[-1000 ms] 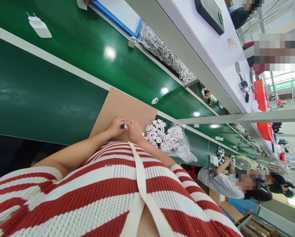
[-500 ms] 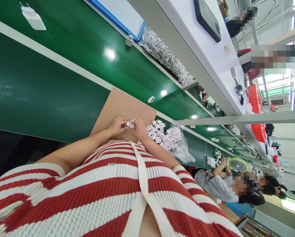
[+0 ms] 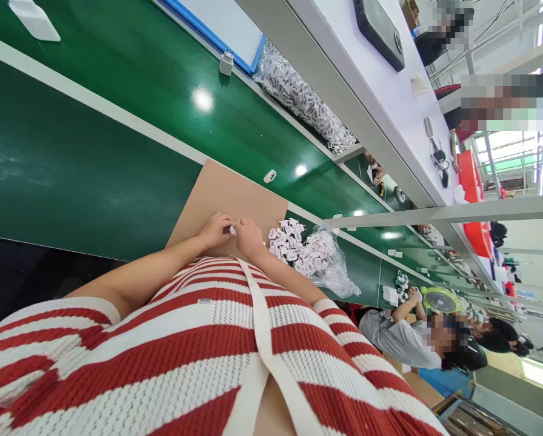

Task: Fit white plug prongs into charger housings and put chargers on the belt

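Observation:
Over a brown cardboard sheet, my left hand is closed on a small white plastic charger part that shows some dark colour at one side. My right hand pinches the same part from the other side, and its fingers hide most of it. Beside my right forearm lies a pile of white plastic charger parts. Some of the pile sits in and around a clear plastic bag.
White chargers lie spaced along the shiny green belt. Behind it are a blue-edged tray and a bag of white parts. A shelf holds a phone and keys. A co-worker sits at right.
My right hand has shifted slightly left, nearer my left hand, and now covers more of the white part. The chargers on the green belt have moved toward the upper left.

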A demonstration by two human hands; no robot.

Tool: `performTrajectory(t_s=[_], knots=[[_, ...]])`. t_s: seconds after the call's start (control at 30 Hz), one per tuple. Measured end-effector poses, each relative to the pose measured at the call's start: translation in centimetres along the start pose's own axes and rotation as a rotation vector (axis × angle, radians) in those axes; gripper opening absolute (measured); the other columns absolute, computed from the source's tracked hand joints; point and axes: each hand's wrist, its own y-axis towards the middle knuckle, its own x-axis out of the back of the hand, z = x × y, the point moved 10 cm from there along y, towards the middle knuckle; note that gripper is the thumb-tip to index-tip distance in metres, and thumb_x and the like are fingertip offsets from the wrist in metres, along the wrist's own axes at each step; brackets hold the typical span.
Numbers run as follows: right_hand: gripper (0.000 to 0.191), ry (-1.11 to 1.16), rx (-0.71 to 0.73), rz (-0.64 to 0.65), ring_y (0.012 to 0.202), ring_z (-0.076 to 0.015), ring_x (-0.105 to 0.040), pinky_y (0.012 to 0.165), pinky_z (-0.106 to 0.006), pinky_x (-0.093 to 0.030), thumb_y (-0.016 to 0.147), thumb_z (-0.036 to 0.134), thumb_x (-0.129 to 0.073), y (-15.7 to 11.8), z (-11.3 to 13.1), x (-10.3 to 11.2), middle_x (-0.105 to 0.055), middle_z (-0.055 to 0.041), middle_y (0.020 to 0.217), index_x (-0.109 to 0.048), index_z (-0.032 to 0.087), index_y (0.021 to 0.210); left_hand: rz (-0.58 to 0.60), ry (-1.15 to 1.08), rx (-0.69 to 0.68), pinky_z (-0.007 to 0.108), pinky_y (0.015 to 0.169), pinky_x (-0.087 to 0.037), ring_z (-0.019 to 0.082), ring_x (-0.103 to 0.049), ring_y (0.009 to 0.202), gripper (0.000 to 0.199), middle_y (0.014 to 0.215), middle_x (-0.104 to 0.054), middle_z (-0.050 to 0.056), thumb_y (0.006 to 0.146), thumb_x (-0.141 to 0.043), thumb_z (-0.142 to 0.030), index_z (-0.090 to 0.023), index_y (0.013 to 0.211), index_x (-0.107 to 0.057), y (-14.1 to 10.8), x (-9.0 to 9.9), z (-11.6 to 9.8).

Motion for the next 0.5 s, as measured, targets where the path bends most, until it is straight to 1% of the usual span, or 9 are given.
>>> performTrajectory(t_s=[0.2,0.33,0.43,0.5], knots=[[0.023,0.011,-0.100,0.006,0.107,-0.0242,-0.060,0.091,-0.033,-0.050,0.094,0.016,-0.055,-0.3,-0.8,0.3,-0.066,-0.0112,0.113,-0.064,0.018,0.115,-0.019,0.000,-0.002,0.043,0.092,-0.048,0.027,-0.061,0.097,0.018,0.101,-0.073,0.009,0.083,-0.064,-0.028,-0.019,0.093,-0.076,-0.2,-0.1,-0.2],[0.024,-0.011,-0.077,0.022,0.109,-0.0246,-0.059,0.089,-0.033,-0.051,0.095,0.014,-0.051,-0.6,-0.3,0.4,-0.066,-0.0125,0.115,-0.063,0.017,0.116,-0.028,0.007,-0.011,0.043,0.091,-0.048,0.027,-0.061,0.097,0.017,0.099,-0.072,0.009,0.082,-0.063,-0.026,-0.019,0.092,-0.075,-0.3,-0.1,-0.3],[0.025,-0.040,-0.030,0.023,0.111,-0.0249,-0.058,0.089,-0.033,-0.051,0.095,0.012,-0.050,-0.7,0.4,0.9,-0.065,-0.0131,0.116,-0.063,0.016,0.117,-0.020,0.017,-0.022,0.044,0.091,-0.048,0.027,-0.061,0.096,0.016,0.100,-0.072,0.009,0.081,-0.062,-0.025,-0.019,0.090,-0.075,-0.4,-0.1,-0.4],[0.024,-0.045,-0.027,0.013,0.111,-0.0253,-0.057,0.089,-0.033,-0.051,0.095,0.013,-0.051,-0.7,0.4,1.2,-0.065,-0.0130,0.116,-0.063,0.016,0.116,-0.014,0.019,-0.026,0.044,0.090,-0.048,0.027,-0.060,0.096,0.016,0.099,-0.072,0.009,0.082,-0.063,-0.026,-0.019,0.090,-0.075,-0.4,-0.1,-0.5]])
